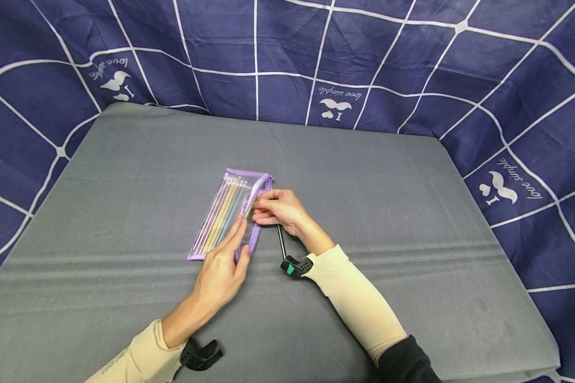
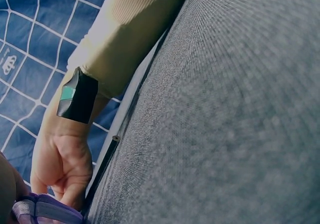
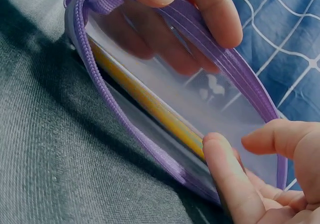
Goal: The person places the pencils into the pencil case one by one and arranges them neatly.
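Observation:
A clear pencil case (image 1: 219, 211) with purple trim lies on the grey table with several coloured pencils (image 1: 227, 205) inside. My right hand (image 1: 280, 211) pinches the purple zip edge (image 3: 202, 49) on its right side, its fingers showing on both sides of the clear film. That side gapes, and a yellow pencil (image 3: 145, 104) lies just inside. My left hand (image 1: 220, 276) rests on the near part of the case, fingers extended and thumb apart, one fingertip over the end of the yellow strip. Under my right hand, a black rod (image 1: 281, 242) sticks out, partly hidden.
The grey table cover (image 1: 378, 202) has a few soft folds across it. Blue curtains (image 1: 287, 48) with white grid lines hang behind and along the sides. Black wrist mounts sit on the left (image 1: 201, 355) and right (image 1: 297, 267) sleeves, low over the table.

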The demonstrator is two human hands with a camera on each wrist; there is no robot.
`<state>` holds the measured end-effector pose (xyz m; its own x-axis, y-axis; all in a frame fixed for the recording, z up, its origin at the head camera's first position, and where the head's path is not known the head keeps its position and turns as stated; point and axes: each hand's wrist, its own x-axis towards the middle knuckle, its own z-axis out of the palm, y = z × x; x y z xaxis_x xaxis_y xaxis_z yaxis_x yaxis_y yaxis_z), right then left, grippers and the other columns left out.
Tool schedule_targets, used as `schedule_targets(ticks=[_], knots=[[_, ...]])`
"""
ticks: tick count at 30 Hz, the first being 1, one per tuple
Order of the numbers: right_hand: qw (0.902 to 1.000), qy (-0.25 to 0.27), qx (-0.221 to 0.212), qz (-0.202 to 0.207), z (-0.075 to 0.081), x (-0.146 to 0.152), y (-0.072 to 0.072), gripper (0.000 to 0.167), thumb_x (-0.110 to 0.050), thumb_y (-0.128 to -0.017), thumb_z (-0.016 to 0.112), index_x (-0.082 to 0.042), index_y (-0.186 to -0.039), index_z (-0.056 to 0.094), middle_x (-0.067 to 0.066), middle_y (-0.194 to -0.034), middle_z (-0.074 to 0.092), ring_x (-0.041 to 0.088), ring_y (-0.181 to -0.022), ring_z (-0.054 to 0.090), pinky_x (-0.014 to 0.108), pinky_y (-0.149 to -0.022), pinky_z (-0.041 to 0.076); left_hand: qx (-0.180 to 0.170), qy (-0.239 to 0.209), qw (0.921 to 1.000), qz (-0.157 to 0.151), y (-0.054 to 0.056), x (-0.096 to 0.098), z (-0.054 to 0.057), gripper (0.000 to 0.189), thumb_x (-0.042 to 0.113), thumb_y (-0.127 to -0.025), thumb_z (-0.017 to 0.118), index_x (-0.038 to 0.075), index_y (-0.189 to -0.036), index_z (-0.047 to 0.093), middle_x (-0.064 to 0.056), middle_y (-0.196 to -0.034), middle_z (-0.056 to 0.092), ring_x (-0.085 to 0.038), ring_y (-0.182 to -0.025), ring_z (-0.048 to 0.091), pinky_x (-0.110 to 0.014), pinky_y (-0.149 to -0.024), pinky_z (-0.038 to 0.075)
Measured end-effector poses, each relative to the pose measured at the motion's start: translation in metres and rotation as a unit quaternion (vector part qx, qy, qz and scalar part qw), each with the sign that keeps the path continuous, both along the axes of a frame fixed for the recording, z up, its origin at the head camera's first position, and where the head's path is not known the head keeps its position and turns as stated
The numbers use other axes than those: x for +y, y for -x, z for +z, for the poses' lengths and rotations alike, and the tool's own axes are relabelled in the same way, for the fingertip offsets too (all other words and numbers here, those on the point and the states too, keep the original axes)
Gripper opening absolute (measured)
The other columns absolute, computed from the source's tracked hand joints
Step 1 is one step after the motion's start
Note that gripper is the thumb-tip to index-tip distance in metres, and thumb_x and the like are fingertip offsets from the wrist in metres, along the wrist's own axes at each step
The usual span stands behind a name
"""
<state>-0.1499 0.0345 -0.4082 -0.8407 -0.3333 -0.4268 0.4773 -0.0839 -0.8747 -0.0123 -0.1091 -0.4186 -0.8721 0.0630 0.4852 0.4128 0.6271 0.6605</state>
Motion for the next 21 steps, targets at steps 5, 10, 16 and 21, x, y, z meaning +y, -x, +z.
schedule_targets(ticks=[5, 10, 16, 21], knots=[[0.9999, 0.001, 0.016, 0.006, 0.0017, -0.0019, -0.0009, 0.012, 0.008, -0.092, 0.056, 0.005, -0.104, 0.055, 0.013, -0.074, 0.066, 0.016, -0.06, 0.068, 0.025, -0.06, 0.06, 0.004, -0.001, 1.0, -0.005, 0.0005, -0.0006, -0.0006, 0.052, -0.004, -0.086, 0.068, -0.011, -0.135, 0.053, -0.022, -0.143, 0.05, -0.037, -0.128, 0.051, -0.053, -0.103, 0.043], [0.9996, 0.0, 0.026, -0.001, 0.0032, -0.0006, 0.0, 0.013, 0.009, -0.092, 0.056, 0.005, -0.104, 0.056, 0.011, -0.073, 0.065, 0.015, -0.059, 0.068, 0.025, -0.059, 0.059, 0.005, -0.002, 1.0, -0.008, 0.0007, -0.0008, -0.0008, 0.052, -0.004, -0.086, 0.067, -0.011, -0.135, 0.053, -0.022, -0.143, 0.05, -0.037, -0.129, 0.05, -0.053, -0.104, 0.042], [0.9996, 0.001, 0.029, 0.0, 0.004, 0.0016, 0.0003, 0.011, 0.008, -0.092, 0.057, 0.005, -0.102, 0.059, 0.011, -0.072, 0.066, 0.016, -0.059, 0.068, 0.026, -0.059, 0.06, 0.005, 0.0, 1.0, -0.006, 0.0007, -0.0006, -0.001, 0.051, -0.004, -0.086, 0.067, -0.011, -0.135, 0.053, -0.022, -0.143, 0.05, -0.037, -0.129, 0.05, -0.053, -0.104, 0.042], [0.9995, -0.001, 0.031, 0.003, 0.0052, 0.0024, 0.0005, 0.01, 0.008, -0.092, 0.058, 0.004, -0.101, 0.059, 0.011, -0.072, 0.067, 0.016, -0.059, 0.068, 0.026, -0.059, 0.06, 0.007, 0.001, 1.0, -0.006, 0.0011, -0.0006, -0.0009, 0.051, -0.004, -0.086, 0.067, -0.011, -0.134, 0.054, -0.022, -0.143, 0.05, -0.037, -0.129, 0.05, -0.054, -0.104, 0.042]])
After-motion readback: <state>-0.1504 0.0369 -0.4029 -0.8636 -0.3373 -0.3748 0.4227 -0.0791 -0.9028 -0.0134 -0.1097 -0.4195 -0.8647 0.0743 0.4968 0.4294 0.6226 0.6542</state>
